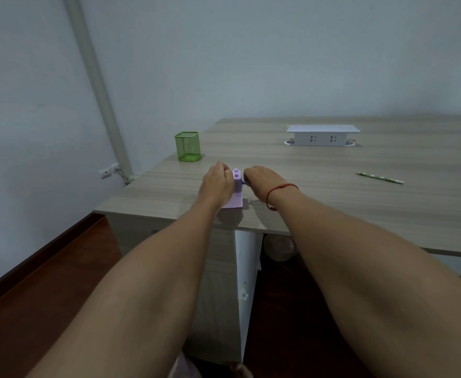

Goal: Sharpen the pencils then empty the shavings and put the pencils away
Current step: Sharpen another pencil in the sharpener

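Pencil sharpener, small lilac plastic box type (237,190), sitting near front edge of pale wood-grain desk (319,170), between both hands. Looking light, rigid, smooth-sided; prob. sliding easily unless pinned down, so best gripped round body w/ downward pressure. Left hand (216,184) wrapping the sharpener's left side, fingers curled over top, steadying it. Right hand (260,179) closed in a pinch on short blue pencil (244,182), only a stub showing at the sharpener's right face; thin, stiff, tip likely brittle. Both forearms reaching straight fwd, wrists low over desk. Second pencil, green w/ white marks (379,178), lying well apart at right. Green mesh metal pencil cup (187,146) standing at back left, looking empty.
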A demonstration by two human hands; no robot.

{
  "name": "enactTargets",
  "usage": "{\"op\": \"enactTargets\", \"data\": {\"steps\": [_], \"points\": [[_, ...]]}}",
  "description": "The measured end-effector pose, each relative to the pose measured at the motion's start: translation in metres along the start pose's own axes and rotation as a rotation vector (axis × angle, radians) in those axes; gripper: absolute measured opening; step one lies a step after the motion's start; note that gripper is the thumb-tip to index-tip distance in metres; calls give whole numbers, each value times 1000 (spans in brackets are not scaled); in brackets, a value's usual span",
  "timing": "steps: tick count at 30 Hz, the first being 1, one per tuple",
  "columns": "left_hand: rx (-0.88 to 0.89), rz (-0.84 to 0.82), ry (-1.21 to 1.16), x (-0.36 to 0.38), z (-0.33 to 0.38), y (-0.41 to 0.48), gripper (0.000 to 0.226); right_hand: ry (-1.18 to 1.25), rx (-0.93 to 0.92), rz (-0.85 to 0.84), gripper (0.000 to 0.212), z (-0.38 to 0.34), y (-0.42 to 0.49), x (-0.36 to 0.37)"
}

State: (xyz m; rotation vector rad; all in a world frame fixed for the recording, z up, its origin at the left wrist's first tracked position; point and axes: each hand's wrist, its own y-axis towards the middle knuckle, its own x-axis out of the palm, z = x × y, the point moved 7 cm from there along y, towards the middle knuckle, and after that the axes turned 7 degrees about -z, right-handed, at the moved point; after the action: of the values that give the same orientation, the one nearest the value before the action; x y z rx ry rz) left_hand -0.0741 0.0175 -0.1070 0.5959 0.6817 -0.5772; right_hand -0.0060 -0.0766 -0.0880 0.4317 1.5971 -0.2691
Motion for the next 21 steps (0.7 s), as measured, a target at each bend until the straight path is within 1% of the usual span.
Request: {"op": "enactTargets", "data": {"steps": [2,3,4,6,7,8,9,11,14,17,21], "points": [[12,-48,-32,-3,1,-2,32,1,-8,5,33,-2,-1,-2],[13,-35,-66,-8,0,-5,37,8,-16,14,38,-5,-2,-3],[3,11,-110,-14,-5,-8,41,13,-33,22,45,-9,-3,-4],[-72,107,-182,-27,-24,-16,42,9,-82,28,62,-21,-5,-6],[-114,110,-190,-28,-37,-19,40,-4,-110,23,70,-28,-5,-5],[-140,62,-159,-26,-48,-22,38,-12,-136,14,74,-34,-5,-4],[-139,-24,-78,-22,-54,-26,35,-11,-151,3,75,-39,-5,-2],[-85,-169,93,-12,-59,-34,26,-5,-159,-20,79,-43,-2,3],[-34,-237,192,-9,-55,-41,20,-22,-138,-65,88,-48,4,9],[-20,-253,319,-12,-51,-38,23,-44,-107,-98,80,-52,8,9],[28,-232,429,-11,-51,-30,26,-36,-66,-41,55,-56,17,11]]}}
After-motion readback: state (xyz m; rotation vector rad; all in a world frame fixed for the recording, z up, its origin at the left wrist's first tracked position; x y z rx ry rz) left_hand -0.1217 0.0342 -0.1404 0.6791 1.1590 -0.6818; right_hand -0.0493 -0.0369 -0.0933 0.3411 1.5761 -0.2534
